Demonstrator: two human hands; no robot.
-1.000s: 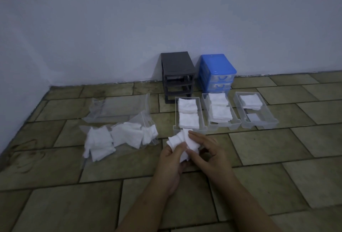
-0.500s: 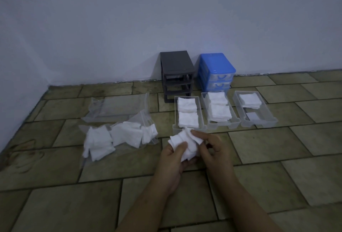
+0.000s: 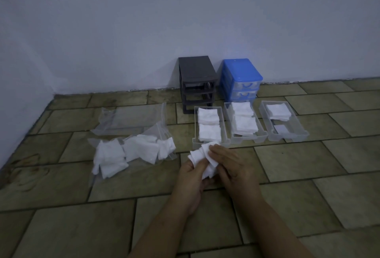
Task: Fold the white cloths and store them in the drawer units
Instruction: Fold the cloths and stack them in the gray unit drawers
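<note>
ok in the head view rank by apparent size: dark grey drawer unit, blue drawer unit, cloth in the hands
1. dark grey drawer unit and blue drawer unit: look alike, no ranking.
2. cloth in the hands: smallest, despite being nearest the camera.

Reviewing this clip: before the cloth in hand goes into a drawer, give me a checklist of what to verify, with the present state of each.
1. Both hands on the cloth: ok. The left hand and right hand hold the white cloth.
2. Cloth folded flat: not ok, it looks bunched.
3. Drawer with room: ok. The right clear drawer holds one stack at its far end; the left clear drawer and middle clear drawer each hold two.
4. Empty slots for the drawers: ok, the grey drawer unit stands open-fronted.
5. Cloths left over: not ok, more lie on the plastic bags.
</note>
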